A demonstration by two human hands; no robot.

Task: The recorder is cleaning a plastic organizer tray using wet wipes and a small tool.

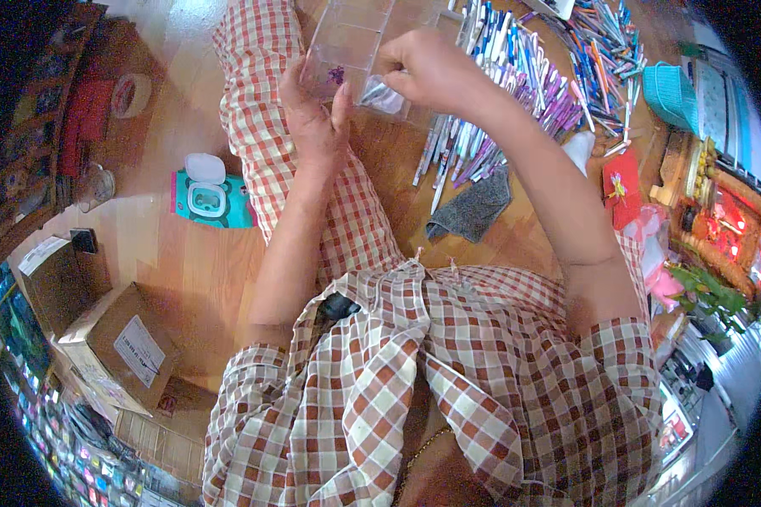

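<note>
A clear plastic box with dividers (pixel 347 38) lies at the top middle, beyond my lap. My left hand (pixel 317 127) grips its near left corner, the thumb raised along the near side. Small dark purple bits (pixel 336 75) show in the compartment by that hand. My right hand (pixel 431 72) is curled over the right part of the box, thumb and fingers pressed together; whatever they pinch, if anything, is hidden. Just below those fingers, a whitish crumpled piece (pixel 383 95) shows at the near right compartment.
Many pens (pixel 516 93) are spread on the wooden floor to the right, with a grey cloth (pixel 472 207) near them. A turquoise basket (pixel 670 97) and red packet (pixel 621 188) stand farther right. At left are a wipes pack (pixel 237 207) and cardboard boxes (pixel 118 346).
</note>
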